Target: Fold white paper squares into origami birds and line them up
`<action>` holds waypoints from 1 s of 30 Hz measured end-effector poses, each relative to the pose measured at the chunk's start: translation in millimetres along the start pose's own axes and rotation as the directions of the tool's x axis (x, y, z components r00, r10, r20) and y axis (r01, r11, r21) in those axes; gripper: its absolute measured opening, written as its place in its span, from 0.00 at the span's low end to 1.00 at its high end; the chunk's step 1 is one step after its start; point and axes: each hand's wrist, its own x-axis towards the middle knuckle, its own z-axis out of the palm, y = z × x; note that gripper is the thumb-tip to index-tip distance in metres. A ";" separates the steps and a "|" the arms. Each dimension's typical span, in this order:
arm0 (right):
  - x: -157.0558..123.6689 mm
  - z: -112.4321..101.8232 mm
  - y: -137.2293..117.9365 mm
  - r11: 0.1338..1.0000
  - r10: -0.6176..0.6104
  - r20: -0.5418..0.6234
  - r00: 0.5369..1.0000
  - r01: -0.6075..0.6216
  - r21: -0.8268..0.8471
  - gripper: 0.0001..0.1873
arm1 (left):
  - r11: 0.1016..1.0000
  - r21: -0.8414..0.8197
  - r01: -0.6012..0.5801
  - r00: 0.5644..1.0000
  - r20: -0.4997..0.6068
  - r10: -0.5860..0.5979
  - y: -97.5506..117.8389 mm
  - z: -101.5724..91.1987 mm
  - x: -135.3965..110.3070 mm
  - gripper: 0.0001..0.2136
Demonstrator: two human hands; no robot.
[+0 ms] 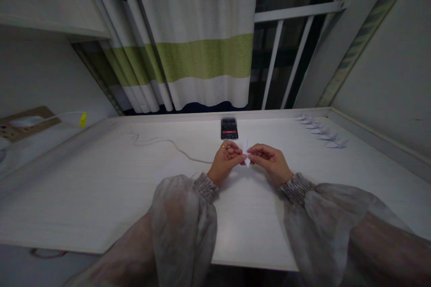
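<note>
A small folded piece of white paper [246, 147] with a pointed lower end is held up over the middle of the desk. My left hand [226, 160] pinches it from the left, thumb and fingertips closed on its edge; a ring shows on one finger. From the right, my right hand [271, 161] pinches the same paper between thumb and forefinger. Both thumbs meet near its lower half. The finer folds are too small to make out. Grey sheer sleeves with gathered cuffs cover both forearms.
A phone [229, 128] with a lit screen lies just beyond my hands. Several folded white paper pieces [321, 132] stand in a row at the back right. A thin cable [175, 144] runs across the white desk [101, 188]. A striped curtain [202, 54] hangs behind.
</note>
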 end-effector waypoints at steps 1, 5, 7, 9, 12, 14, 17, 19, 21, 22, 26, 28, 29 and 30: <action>0.4 0.8 0.5 0.999 0.020 -0.015 1.000 -0.020 0.038 0.11 | 1.000 0.000 0.002 1.000 -0.003 -0.002 -0.4 0.1 0.2 0.18; 2.5 2.5 3.1 0.987 0.094 -0.036 0.995 -0.088 0.135 0.18 | 1.000 0.007 -0.006 1.000 -0.004 0.006 -2.0 -0.4 0.5 0.21; 3.2 2.7 3.5 0.987 0.133 -0.028 0.991 -0.130 0.097 0.15 | 1.000 0.014 -0.020 1.000 -0.003 0.020 -2.5 -0.9 0.4 0.22; 3.3 2.8 3.3 0.986 0.164 -0.027 0.986 -0.163 0.046 0.12 | 0.999 0.038 -0.036 0.999 -0.008 0.036 -2.6 -1.3 0.2 0.22; 2.6 3.1 2.8 0.982 0.188 -0.045 0.981 -0.188 0.005 0.12 | 0.995 0.087 -0.039 0.999 -0.024 0.041 -2.4 -2.0 -0.2 0.19; 2.0 3.4 2.8 0.981 0.191 -0.063 0.980 -0.191 -0.007 0.13 | 0.994 0.110 -0.016 1.000 -0.025 0.019 -2.2 -2.2 -0.5 0.15; 1.4 3.8 3.4 0.984 0.175 -0.087 0.981 -0.177 -0.014 0.13 | 0.992 0.118 0.032 0.999 -0.017 -0.030 -1.9 -2.1 -1.1 0.11; 1.4 4.3 3.8 0.986 0.165 -0.090 0.982 -0.167 -0.016 0.14 | 0.992 0.118 0.052 0.998 -0.027 -0.049 -1.8 -1.9 -1.1 0.11; 1.4 4.8 4.0 0.987 0.158 -0.094 0.983 -0.161 -0.023 0.14 | 0.991 0.119 0.061 0.997 -0.050 -0.056 -2.3 -1.9 -0.6 0.11; 1.5 5.1 3.9 0.987 0.157 -0.099 0.983 -0.161 -0.029 0.14 | 0.990 0.124 0.065 0.996 -0.062 -0.058 -2.8 -1.9 -0.1 0.11; 1.5 6.3 3.0 0.982 0.174 -0.125 0.977 -0.181 -0.046 0.15 | 0.982 0.177 0.069 0.994 -0.100 -0.052 -5.9 -2.5 1.5 0.11; 1.5 7.0 2.4 0.980 0.187 -0.136 0.973 -0.194 -0.038 0.16 | 0.978 0.198 0.064 0.994 -0.100 -0.045 -6.8 -2.3 1.7 0.11; 1.4 7.4 2.2 0.980 0.193 -0.141 0.971 -0.199 -0.032 0.16 | 0.977 0.204 0.061 0.995 -0.096 -0.042 -6.9 -2.1 1.6 0.11; 1.4 7.8 1.9 0.979 0.197 -0.143 0.970 -0.202 -0.024 0.16 | 0.977 0.207 0.058 0.995 -0.091 -0.040 -6.8 -1.7 1.3 0.11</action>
